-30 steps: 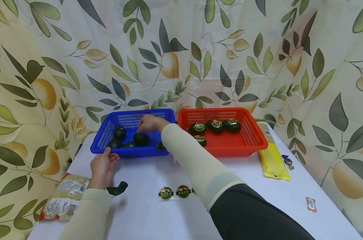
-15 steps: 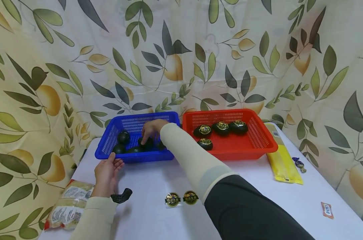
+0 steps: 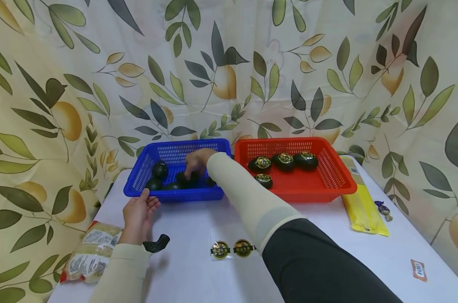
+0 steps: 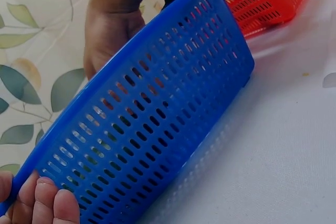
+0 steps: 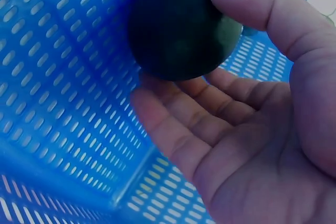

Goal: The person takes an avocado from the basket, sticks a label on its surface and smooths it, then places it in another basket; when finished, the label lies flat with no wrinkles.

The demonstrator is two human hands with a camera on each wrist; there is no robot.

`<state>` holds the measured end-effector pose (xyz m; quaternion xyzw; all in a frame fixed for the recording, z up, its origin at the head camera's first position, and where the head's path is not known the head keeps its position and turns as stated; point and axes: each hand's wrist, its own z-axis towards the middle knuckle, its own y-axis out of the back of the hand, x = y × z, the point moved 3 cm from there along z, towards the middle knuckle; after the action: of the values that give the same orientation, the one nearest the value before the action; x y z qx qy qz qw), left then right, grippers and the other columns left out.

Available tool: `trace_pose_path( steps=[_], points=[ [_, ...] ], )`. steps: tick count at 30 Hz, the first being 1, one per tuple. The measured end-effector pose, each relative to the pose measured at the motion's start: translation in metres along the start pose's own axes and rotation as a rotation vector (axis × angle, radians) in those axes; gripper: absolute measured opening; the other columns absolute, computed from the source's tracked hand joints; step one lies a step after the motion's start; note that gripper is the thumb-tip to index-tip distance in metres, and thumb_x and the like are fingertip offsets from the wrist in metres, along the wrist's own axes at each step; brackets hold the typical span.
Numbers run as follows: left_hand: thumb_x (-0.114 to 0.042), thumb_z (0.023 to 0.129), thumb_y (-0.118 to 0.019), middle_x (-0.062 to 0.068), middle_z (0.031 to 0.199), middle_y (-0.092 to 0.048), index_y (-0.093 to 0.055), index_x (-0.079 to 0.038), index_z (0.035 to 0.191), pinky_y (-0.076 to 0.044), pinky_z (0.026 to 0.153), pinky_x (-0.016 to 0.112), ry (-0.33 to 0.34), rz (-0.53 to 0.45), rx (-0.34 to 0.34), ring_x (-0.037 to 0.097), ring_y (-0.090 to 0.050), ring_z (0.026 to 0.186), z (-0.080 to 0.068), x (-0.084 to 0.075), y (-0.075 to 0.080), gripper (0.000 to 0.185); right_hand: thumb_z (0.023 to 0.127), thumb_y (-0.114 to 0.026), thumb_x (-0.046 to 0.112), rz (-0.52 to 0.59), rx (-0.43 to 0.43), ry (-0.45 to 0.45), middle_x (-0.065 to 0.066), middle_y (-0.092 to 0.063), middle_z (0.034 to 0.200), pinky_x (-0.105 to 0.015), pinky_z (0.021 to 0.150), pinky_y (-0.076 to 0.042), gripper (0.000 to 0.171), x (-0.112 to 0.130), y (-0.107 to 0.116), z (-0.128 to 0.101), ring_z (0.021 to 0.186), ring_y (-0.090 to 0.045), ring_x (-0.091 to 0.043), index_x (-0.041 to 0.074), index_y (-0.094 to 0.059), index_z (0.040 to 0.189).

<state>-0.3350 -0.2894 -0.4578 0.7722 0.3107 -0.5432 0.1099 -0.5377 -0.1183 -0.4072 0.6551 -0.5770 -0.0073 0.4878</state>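
In the right wrist view my right hand [image 5: 247,124] holds a dark green avocado [image 5: 178,30], thumb on one side and fingers against the other. That avocado is inside the blue basket [image 3: 191,196], where several others, such as an avocado [image 3: 159,170] on the left, lie. Seen from the head, my right hand [image 3: 198,162] reaches down over it and partly hides it. My left hand [image 3: 138,214] pinches the blue basket's front rim near its left corner. Thumb at the rim, its fingers [image 4: 44,200] lie on the outer wall in the left wrist view.
A red basket [image 3: 301,196] beside the blue one holds several avocados with gold-and-black stickers. More round stickers [image 3: 220,250] lie on the white table. A plastic food bag [image 3: 94,252] is at left; a yellow packet [image 3: 363,210], wrapped candies [image 3: 383,209] and a small sachet [image 3: 418,270] are at right.
My right hand has worked its fingers lower around the avocado in the blue basket. The left hand stays at the rim. The head view has shifted slightly, moving everything rightward in it.
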Motion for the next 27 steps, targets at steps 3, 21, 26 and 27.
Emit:
trace_pose_path(
  steps=[3, 21, 26, 27],
  points=[
    [-0.039, 0.108, -0.055, -0.001, 0.096, -0.069, -0.052, -0.015, 0.116, -0.059, 0.096, 0.029, 0.003, 0.000, 0.012, 0.018, -0.068, 0.103, -0.003, 0.005, -0.004, 0.026, 0.088, -0.084, 0.037, -0.046, 0.023, -0.047, -0.012, -0.050, 0.154, -0.040, 0.096, -0.059, 0.074, -0.006, -0.001, -0.005, 0.128, -0.060, -0.031, 0.013, -0.050, 0.149],
    [-0.040, 0.106, -0.056, -0.003, 0.096, -0.070, -0.056, -0.017, 0.121, -0.060, 0.089, 0.023, 0.097, -0.017, -0.008, 0.014, -0.069, 0.102, -0.013, 0.004, 0.004, 0.028, 0.093, -0.076, 0.028, 0.219, -0.225, 0.329, -0.013, -0.053, 0.139, -0.041, 0.090, -0.063, 0.069, 0.010, -0.008, -0.077, 0.118, -0.060, -0.025, 0.009, -0.045, 0.151],
    [-0.038, 0.106, -0.057, -0.003, 0.090, -0.071, -0.057, -0.014, 0.121, -0.061, 0.084, 0.024, 0.107, -0.051, 0.031, 0.011, -0.070, 0.090, -0.011, -0.007, 0.002, 0.029, 0.092, -0.074, 0.034, 0.211, -0.362, 0.396, -0.005, -0.058, 0.135, -0.038, 0.096, -0.057, 0.058, -0.009, -0.018, -0.135, 0.119, -0.056, -0.024, 0.018, -0.056, 0.144],
    [-0.038, 0.106, -0.057, -0.003, 0.089, -0.071, -0.057, -0.014, 0.121, -0.061, 0.084, 0.024, 0.106, -0.057, 0.036, 0.011, -0.070, 0.090, -0.011, -0.009, 0.001, 0.029, 0.091, -0.074, 0.034, 0.208, -0.386, 0.396, -0.004, -0.059, 0.135, -0.038, 0.095, -0.056, 0.057, -0.015, -0.021, -0.146, 0.119, -0.055, -0.023, 0.019, -0.057, 0.143]
  ],
)
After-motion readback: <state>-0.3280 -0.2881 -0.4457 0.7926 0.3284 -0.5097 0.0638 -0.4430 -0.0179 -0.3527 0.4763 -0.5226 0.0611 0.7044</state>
